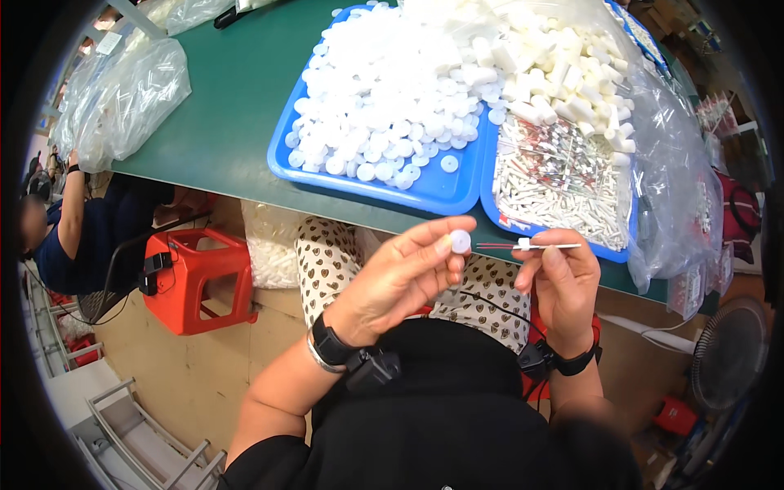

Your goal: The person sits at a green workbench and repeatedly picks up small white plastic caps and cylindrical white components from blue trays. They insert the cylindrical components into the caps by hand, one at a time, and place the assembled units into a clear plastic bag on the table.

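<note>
Between the thumb and fingers of my left hand (402, 279) is a small round white plastic disc (461, 241). My right hand (562, 282) pinches a thin white stick-like part with reddish wire leads (535, 245). The leads point left toward the disc, with a small gap between them. Beyond my hands, a blue tray (376, 194) holds a heap of similar white discs (384, 122). To its right, a second blue tray (600, 247) holds many white stick parts (539, 196), some with red leads, and cream foam-like cylinders (563, 65) piled at its back.
Clear plastic bags lie on the green table (220, 114), one at the far left (139, 98) and another at the right (670, 163). A red stool (196, 282) stands left of me. Another person's arm (72, 204) shows at far left; a black fan (729, 351) stands at right.
</note>
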